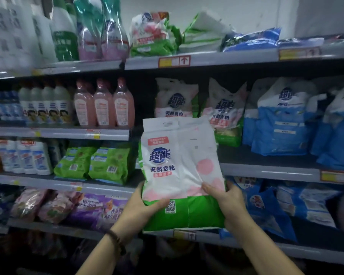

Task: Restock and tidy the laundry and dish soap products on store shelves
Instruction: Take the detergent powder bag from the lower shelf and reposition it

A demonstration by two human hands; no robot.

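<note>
- Head view: both hands are up in front of the shelving. Between them stands a white plastic bag of laundry powder with pink spots and a green bottom, upright, its printed front facing the camera.
- The left hand grips the bag's lower left edge. The thumb lies across the front with its tip right beside the QR code on the green band, and the other fingers go round the back, hidden.
- The right hand grips the lower right edge, thumb pressed flat on the front by the pink spots. The rest of its fingers curl behind the bag, out of sight.
- A dark beaded bracelet sits on the left wrist, just below that hand.
- Above the thumbs, past the held bag's top edge, two matching white, pink and green bags stand side by side on a grey metal shelf. The held bag covers their lower parts, and whether it touches them I cannot tell.
- Up and to the right of the right fingers, blue and white plastic bags stand on that same shelf.
- Up and to the left of the left fingers, three pink liquid bottles stand in a row. Lower down, nearer that hand, sit green pouches.
- Directly under the bag, between the wrists, a yellow price tag sits on a shelf edge.
</note>
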